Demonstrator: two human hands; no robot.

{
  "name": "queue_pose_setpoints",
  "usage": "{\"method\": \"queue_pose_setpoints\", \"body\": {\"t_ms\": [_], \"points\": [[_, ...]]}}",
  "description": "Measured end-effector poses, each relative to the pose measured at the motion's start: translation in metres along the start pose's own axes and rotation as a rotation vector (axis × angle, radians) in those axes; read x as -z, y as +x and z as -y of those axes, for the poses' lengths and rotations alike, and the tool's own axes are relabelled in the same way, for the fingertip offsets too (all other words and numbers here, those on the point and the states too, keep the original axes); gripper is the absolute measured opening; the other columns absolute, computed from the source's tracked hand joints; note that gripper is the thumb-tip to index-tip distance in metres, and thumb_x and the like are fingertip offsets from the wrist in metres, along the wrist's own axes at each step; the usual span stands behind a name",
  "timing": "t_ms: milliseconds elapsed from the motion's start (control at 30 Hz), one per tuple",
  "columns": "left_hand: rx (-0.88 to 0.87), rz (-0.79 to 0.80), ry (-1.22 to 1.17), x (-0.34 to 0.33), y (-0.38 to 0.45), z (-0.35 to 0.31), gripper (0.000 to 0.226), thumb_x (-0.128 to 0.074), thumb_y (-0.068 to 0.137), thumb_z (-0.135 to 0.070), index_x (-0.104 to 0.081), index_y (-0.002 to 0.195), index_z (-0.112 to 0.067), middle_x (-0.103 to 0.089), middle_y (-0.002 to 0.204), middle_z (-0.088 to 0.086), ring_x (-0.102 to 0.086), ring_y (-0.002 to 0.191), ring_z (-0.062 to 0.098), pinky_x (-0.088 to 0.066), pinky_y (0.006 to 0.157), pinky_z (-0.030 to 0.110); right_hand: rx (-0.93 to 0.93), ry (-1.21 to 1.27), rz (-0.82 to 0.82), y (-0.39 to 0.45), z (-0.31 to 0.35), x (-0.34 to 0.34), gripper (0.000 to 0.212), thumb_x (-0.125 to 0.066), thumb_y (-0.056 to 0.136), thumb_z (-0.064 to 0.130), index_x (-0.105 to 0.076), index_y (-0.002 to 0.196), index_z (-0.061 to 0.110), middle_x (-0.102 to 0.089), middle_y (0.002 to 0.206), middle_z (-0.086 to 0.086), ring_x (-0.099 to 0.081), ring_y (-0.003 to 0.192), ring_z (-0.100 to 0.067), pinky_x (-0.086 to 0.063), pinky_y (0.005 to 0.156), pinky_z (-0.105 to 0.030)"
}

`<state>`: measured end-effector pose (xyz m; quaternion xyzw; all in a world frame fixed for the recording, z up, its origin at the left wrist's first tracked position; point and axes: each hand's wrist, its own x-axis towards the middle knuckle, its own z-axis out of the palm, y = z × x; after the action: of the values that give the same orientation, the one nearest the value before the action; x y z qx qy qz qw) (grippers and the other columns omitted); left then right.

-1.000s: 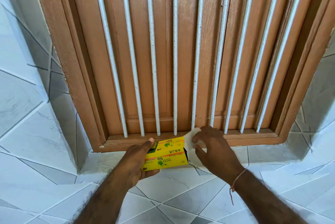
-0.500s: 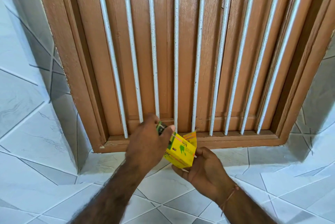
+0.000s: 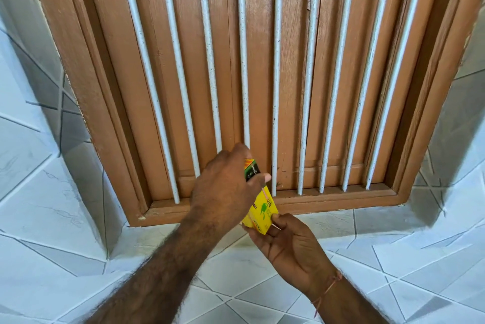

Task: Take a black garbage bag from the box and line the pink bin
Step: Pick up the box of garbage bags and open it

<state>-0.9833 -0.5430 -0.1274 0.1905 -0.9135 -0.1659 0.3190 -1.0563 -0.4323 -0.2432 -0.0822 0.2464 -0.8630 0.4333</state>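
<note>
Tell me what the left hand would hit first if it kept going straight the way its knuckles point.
Probably the white window bars just beyond the left hand, which grips the top of the yellow box; behind them, the brown wooden shutter. Depth is unclear from this view.

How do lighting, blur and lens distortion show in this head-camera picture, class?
Head view: soft, even daylight; wide-angle bending splays the white bars and wooden frame outward; left hand and yellow box slightly motion-blurred; right hand sharper; faint sheen on the tiles.
</note>
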Motion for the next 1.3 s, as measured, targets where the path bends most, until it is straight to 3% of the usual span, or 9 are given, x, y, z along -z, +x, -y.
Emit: {"method": "queue_pose_setpoints", "body": {"t_ms": [133, 233, 333, 567, 667, 733, 967, 1133, 1300], "points": [[0.150, 0.032, -0.203, -0.004, 0.006, 0.020, 0.033, -0.068, 0.078, -0.054, -0.050, 0.091, -0.030, -0.063, 0.083, -0.006, -0.061, 0.078, 0.015, -0.049, 0.065, 0.030, -0.015, -0.072, -0.093, -0.004, 0.008, 0.000, 0.034, -0.067, 0.078, 0.003, -0.059, 0.110, 0.001, -0.063, 0.122, -0.028, -0.060, 0.114, -0.042, -0.059, 0.080, -0.046], [0.199, 0.034, -0.269, -0.006, 0.003, 0.031, 0.031, -0.070, 0.078, -0.051, -0.053, 0.089, -0.029, -0.063, 0.079, -0.009, -0.061, 0.073, 0.010, -0.046, 0.059, 0.026, -0.023, -0.187, -0.146, -0.005, 0.011, -0.002, 0.018, -0.067, 0.073, 0.005, -0.065, 0.091, 0.006, -0.072, 0.105, -0.022, -0.067, 0.095, -0.035, -0.059, 0.074, -0.042], [0.220, -0.002, -0.278, -0.006, -0.004, 0.033, 0.030, -0.068, 0.081, -0.051, -0.054, 0.091, -0.026, -0.063, 0.078, -0.009, -0.059, 0.069, 0.003, -0.044, 0.054, 0.022, 0.005, -0.230, -0.123, -0.004, 0.009, -0.002, 0.013, -0.067, 0.072, 0.004, -0.066, 0.084, 0.009, -0.074, 0.100, -0.020, -0.069, 0.089, -0.035, -0.054, 0.086, -0.049], [0.194, -0.146, -0.186, -0.002, -0.013, 0.025, 0.039, -0.057, 0.083, -0.062, -0.048, 0.100, -0.029, -0.064, 0.085, -0.003, -0.062, 0.080, 0.017, -0.053, 0.066, 0.033, 0.105, 0.052, 0.148, 0.000, 0.006, 0.001, 0.042, -0.053, 0.060, -0.010, -0.069, 0.094, 0.007, -0.062, 0.124, -0.028, -0.054, 0.119, -0.050, -0.046, 0.092, -0.066], [0.183, -0.135, -0.144, 0.002, -0.014, 0.021, 0.041, -0.057, 0.084, -0.061, -0.047, 0.105, -0.028, -0.062, 0.087, -0.005, -0.061, 0.082, 0.016, -0.050, 0.064, 0.029, 0.114, -0.003, 0.164, -0.001, 0.003, -0.003, 0.040, -0.077, 0.064, -0.001, -0.068, 0.103, 0.004, -0.060, 0.126, -0.029, -0.059, 0.114, -0.048, -0.053, 0.085, -0.059], [0.214, -0.103, -0.141, 0.002, -0.012, 0.024, 0.040, -0.057, 0.083, -0.063, -0.046, 0.103, -0.031, -0.063, 0.086, -0.005, -0.062, 0.081, 0.015, -0.053, 0.066, 0.030, 0.099, -0.038, 0.154, -0.002, 0.001, -0.004, 0.060, -0.092, 0.050, 0.008, -0.069, 0.105, 0.002, -0.062, 0.123, -0.029, -0.062, 0.110, -0.046, -0.056, 0.081, -0.054], [0.315, -0.072, -0.265, 0.005, -0.008, 0.028, 0.036, -0.061, 0.083, -0.059, -0.050, 0.097, -0.028, -0.062, 0.077, -0.008, -0.053, 0.066, 0.001, -0.033, 0.048, 0.018, 0.170, -0.252, 0.056, -0.004, 0.008, 0.000, 0.065, -0.097, 0.034, 0.032, -0.076, 0.093, 0.014, -0.074, 0.106, -0.017, -0.071, 0.093, -0.034, -0.061, 0.067, -0.036], [0.323, -0.097, -0.280, 0.006, -0.007, 0.023, 0.037, -0.061, 0.083, -0.060, -0.049, 0.097, -0.028, -0.060, 0.076, -0.010, -0.053, 0.066, 0.000, -0.033, 0.049, 0.016, 0.153, -0.275, -0.039, -0.001, 0.007, 0.008, 0.044, -0.071, 0.072, 0.037, -0.071, 0.109, 0.014, -0.071, 0.112, -0.020, -0.069, 0.095, -0.043, -0.061, 0.063, -0.034], [0.133, -0.110, -0.106, 0.009, -0.011, 0.006, 0.039, -0.059, 0.081, -0.062, -0.049, 0.101, -0.030, -0.061, 0.089, -0.006, -0.059, 0.081, 0.013, -0.044, 0.062, 0.024, -0.007, -0.085, -0.013, 0.004, -0.003, 0.010, 0.082, -0.096, 0.035, 0.037, -0.072, 0.106, 0.003, -0.069, 0.111, -0.027, -0.069, 0.092, -0.044, -0.061, 0.065, -0.040]]}}
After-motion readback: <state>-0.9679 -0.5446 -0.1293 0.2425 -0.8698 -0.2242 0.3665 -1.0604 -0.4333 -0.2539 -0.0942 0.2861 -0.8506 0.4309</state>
